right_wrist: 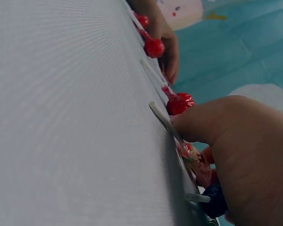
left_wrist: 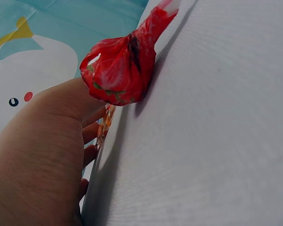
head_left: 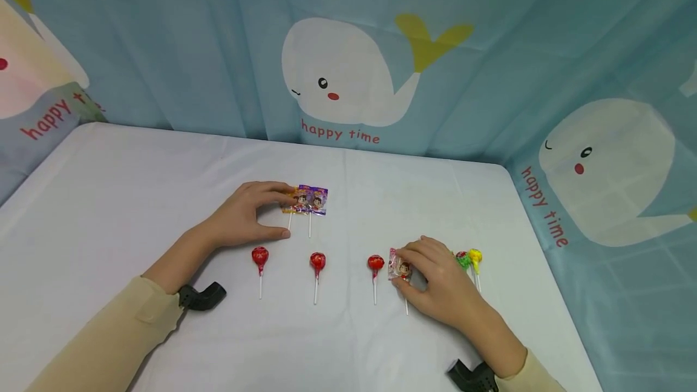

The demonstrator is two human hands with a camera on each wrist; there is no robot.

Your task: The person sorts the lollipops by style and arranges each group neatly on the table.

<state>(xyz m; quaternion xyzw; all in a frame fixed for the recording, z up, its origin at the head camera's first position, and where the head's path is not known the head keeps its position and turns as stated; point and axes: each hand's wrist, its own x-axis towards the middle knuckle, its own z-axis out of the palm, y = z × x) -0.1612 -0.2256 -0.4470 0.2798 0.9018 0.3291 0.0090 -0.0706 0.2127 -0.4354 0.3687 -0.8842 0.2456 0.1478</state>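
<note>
My left hand (head_left: 250, 213) rests its fingertips on the orange-wrapped flat lollipop (head_left: 288, 207), which overlaps a purple-wrapped one (head_left: 318, 200). The thumb lies apart, beside the orange one's stick. Farther right, my right hand (head_left: 438, 277) holds a pink-wrapped flat lollipop (head_left: 399, 266) by its wrapper, thumb at the lower edge and fingers at the top. Left of it lies a red ball lollipop (head_left: 376, 262). Two more red ball lollipops, one in the middle (head_left: 317, 261) and one at the left (head_left: 260, 255), lie below my left hand.
Beyond the right hand lie a green-and-red ball lollipop (head_left: 463, 259) and a yellow one (head_left: 475, 256). A dark blue ball lollipop (right_wrist: 214, 200) shows under that hand in the right wrist view. White cloth covers the table (head_left: 348, 343); a whale-print curtain (head_left: 218, 47) hangs behind.
</note>
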